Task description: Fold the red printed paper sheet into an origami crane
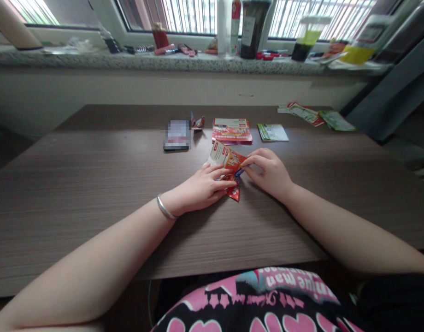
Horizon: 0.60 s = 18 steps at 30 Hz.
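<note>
A red and cream printed paper sheet (230,157), partly folded, lies on the table in front of me. My left hand (205,186) rests on it with fingers stretched out flat, pressing it against the tabletop and covering its middle. At the paper's right side, my right hand (270,173) pinches an edge between thumb and fingers. A dark blue printed part shows near those fingertips. Just beyond the sheet is a stack of similar red leaflets (232,132). To the right of that sits a small stack of green and white papers (273,133).
A phone-like device (177,134), its screen blurred out, lies left of the leaflets beside a small folded paper piece (198,122). Green and red packets (307,115) lie at the table's far right. Bottles and cups crowd the stone windowsill (198,64).
</note>
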Available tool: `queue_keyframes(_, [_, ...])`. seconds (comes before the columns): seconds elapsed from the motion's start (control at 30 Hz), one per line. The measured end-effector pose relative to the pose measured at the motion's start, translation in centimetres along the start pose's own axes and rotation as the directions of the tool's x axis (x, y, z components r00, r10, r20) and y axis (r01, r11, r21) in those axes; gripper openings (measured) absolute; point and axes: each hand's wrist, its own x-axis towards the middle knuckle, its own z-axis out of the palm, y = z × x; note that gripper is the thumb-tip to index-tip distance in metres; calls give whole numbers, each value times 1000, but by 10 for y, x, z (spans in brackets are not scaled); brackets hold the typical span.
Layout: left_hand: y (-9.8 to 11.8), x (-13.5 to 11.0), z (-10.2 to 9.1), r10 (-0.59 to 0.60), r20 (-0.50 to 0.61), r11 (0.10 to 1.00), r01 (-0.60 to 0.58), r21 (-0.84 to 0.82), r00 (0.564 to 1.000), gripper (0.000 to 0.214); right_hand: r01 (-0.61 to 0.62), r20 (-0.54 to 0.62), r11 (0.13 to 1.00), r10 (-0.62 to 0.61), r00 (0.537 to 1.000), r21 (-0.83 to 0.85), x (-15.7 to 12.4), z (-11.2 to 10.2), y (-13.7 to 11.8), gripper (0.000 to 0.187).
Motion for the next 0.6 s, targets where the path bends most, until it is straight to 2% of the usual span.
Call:
queue_keyframes(0.17, [1, 2, 1, 3, 4, 1000, -3, -15, 1000, 34, -47, 36, 999, 47, 998, 9, -1, 1, -3, 4])
queue_keyframes(0.23, [1, 2, 1, -4, 2, 1000, 4, -18, 1000, 34, -85, 17, 996, 84, 996, 41, -3, 4, -2, 8])
queue_keyframes(0.37, [2, 1, 2, -104, -24, 995, 104, -3, 994, 45, -157, -27, 979, 162, 986, 133, -7, 9, 1, 27])
queue_keyframes(0.5, [2, -2, 2, -226, -32, 972, 228, 58, 973, 52, -172, -10, 969, 176, 984, 176, -7, 9, 1, 27])
queue_keyframes(0.6, [1, -3, 3, -273, -28, 959, 275, 73, 962, 55, -166, 38, 969, 162, 986, 182, -5, 5, -2, 25])
